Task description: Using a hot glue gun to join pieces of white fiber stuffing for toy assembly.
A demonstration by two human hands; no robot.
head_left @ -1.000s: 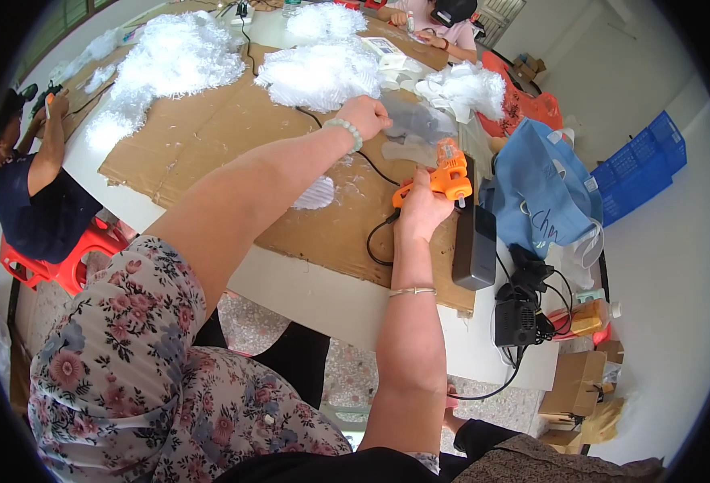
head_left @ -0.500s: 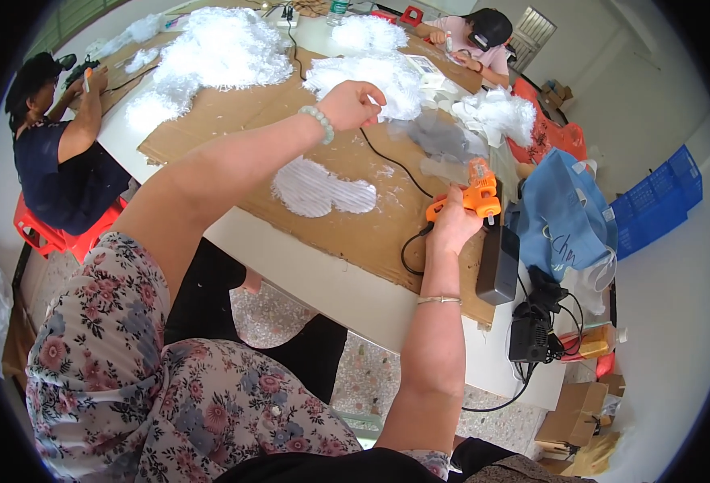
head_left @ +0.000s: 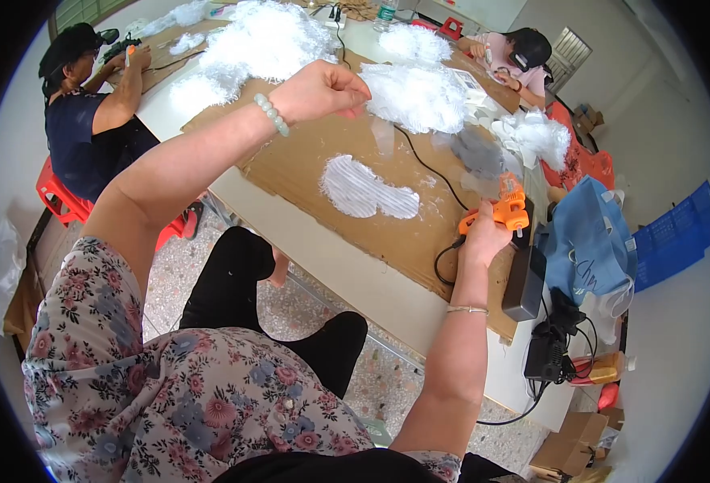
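My right hand grips an orange glue gun near the right side of the cardboard, its nozzle end pointing down. Raised over the far part of the cardboard, my left hand has thumb and fingers pinched together; whatever is between them is too small to make out. Between the hands lies a flat, ribbed white piece with a wide and a narrow lobe. Thin translucent grey sheets are piled beyond the glue gun. A pale see-through scrap rests near my left fingertips.
Fluffy white heaps cover the far table. A black cord crosses the cardboard. At right are a dark box, a blue bag and black adapters. Two people work at left and far right.
My left hand has moved left, away from the ribbed piece, and its fingers have drawn closer together. The whole view has shifted; the right hand still holds the glue gun.
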